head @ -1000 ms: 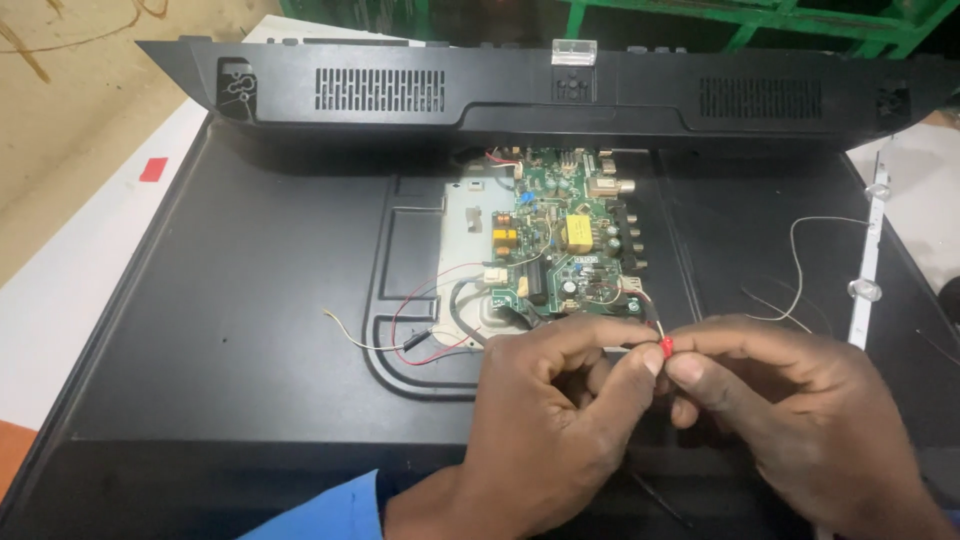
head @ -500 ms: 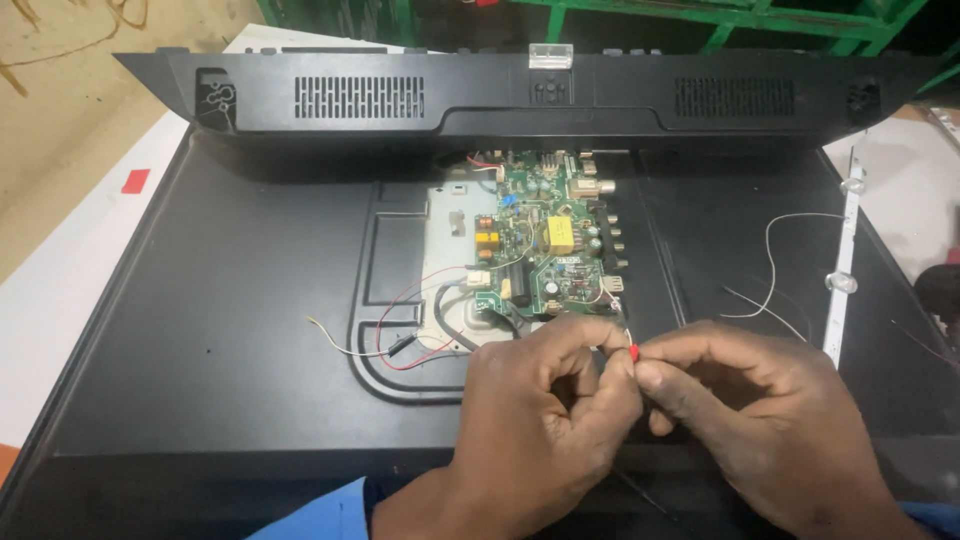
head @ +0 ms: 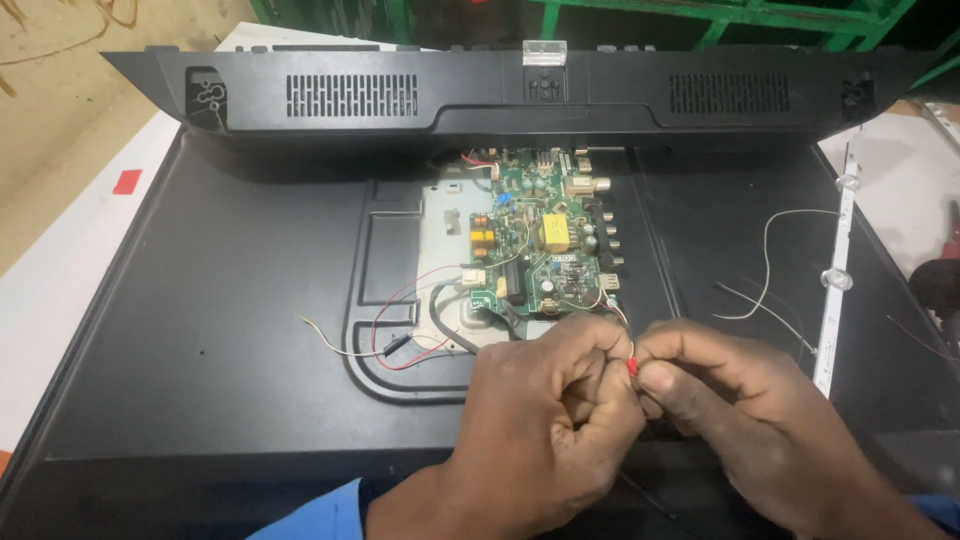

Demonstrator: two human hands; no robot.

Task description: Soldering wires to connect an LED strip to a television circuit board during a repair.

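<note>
black panel (head: 200, 330), white tabletop (head: 60, 300), green racking (head: 700, 15)

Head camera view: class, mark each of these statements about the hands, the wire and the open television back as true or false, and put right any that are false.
1. Both hands pinch a thin red wire between them. True: the left hand and right hand meet at it.
2. The green circuit board lies beyond the hands. True.
3. The circuit board is blue. False: it is green.
4. A white light strip lies to the left of the board. False: it lies to the right.
5. The black back cover rests along the far edge of the television panel. True.
</note>
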